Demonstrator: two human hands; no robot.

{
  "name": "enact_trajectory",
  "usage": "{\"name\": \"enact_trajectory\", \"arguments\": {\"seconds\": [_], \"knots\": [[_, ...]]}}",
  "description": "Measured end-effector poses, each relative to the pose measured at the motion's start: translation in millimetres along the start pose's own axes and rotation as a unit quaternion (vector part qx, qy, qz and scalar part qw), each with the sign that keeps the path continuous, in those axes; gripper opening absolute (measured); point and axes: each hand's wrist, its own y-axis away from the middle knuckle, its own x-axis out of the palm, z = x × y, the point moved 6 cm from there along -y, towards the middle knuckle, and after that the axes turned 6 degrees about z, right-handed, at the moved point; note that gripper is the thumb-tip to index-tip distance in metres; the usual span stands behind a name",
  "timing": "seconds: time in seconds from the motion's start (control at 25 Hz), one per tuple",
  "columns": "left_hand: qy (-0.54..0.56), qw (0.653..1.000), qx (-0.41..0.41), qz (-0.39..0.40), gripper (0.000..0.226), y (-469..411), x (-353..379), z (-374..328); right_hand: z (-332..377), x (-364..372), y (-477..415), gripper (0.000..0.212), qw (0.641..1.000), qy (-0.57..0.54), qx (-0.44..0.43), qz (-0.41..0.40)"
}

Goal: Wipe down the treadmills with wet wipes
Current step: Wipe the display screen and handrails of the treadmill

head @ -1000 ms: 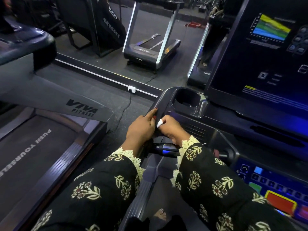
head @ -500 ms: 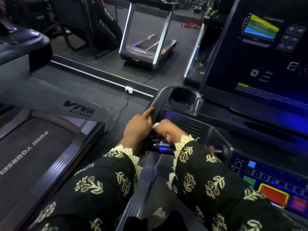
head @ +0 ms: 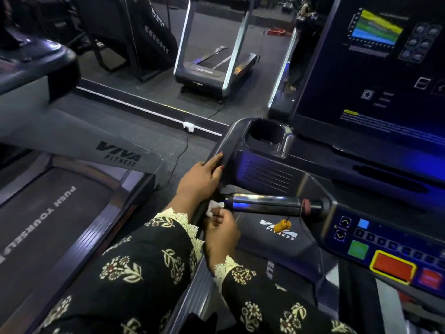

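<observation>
I stand at a dark treadmill console (head: pixel 269 174) with a cup holder (head: pixel 266 135) at its left corner. My left hand (head: pixel 201 179) grips the console's left edge, fingers curled round it. Below it, my right hand (head: pixel 220 231) pinches a small white wet wipe (head: pixel 213 208) at the left end of the chrome handlebar (head: pixel 262 203). The wipe touches the dark frame beside the bar's end. A small orange safety clip (head: pixel 281 225) hangs under the bar. Both arms wear black floral sleeves with lace cuffs.
The lit screen (head: pixel 368 68) and button panel with a red stop button (head: pixel 392 267) fill the right. A neighbouring treadmill with its belt (head: pixel 48 220) lies left. Another treadmill (head: pixel 214 66) stands across the grey floor. A wall socket (head: pixel 188 126) and cable sit ahead.
My right hand has dropped from the console's corner to below the handlebar's left end, taking the wipe with it. The left hand keeps its grip on the console edge.
</observation>
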Motion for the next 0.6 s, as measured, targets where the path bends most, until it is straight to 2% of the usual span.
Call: {"name": "enact_trajectory", "arguments": {"seconds": [0.08, 0.16, 0.28, 0.32, 0.36, 0.44, 0.52, 0.6], "knots": [[-0.016, 1.000, -0.010, 0.014, 0.053, 6, 2, 3, -20, 6, -6, 0.015, 0.986, -0.083, 0.147, -0.017], [-0.030, 0.999, -0.013, 0.029, 0.060, 12, 4, 6, -24, 21, -24, 0.023, 0.952, -0.208, 0.222, 0.025], [-0.034, 0.999, -0.019, 0.029, 0.063, 15, 4, 7, -28, 39, -55, 0.036, 0.883, -0.428, 0.178, 0.069], [-0.038, 0.999, -0.020, 0.026, 0.063, 15, 4, 7, -29, 39, -57, 0.032, 0.880, -0.446, 0.146, 0.076], [-0.042, 0.999, -0.020, 0.024, 0.062, 15, 4, 6, -35, 37, -58, 0.023, 0.900, -0.409, 0.128, 0.077], [-0.048, 0.998, -0.022, 0.020, 0.062, 14, 3, 5, -43, 23, -47, 0.013, 0.969, -0.212, 0.117, 0.057], [-0.051, 0.998, -0.025, 0.018, 0.061, 14, 2, 4, -41, 14, -32, 0.020, 0.992, -0.039, 0.093, 0.079], [-0.057, 0.998, -0.029, 0.022, 0.061, 14, 2, 2, -22, 3, -17, 0.040, 0.995, 0.058, 0.029, 0.076]]}}
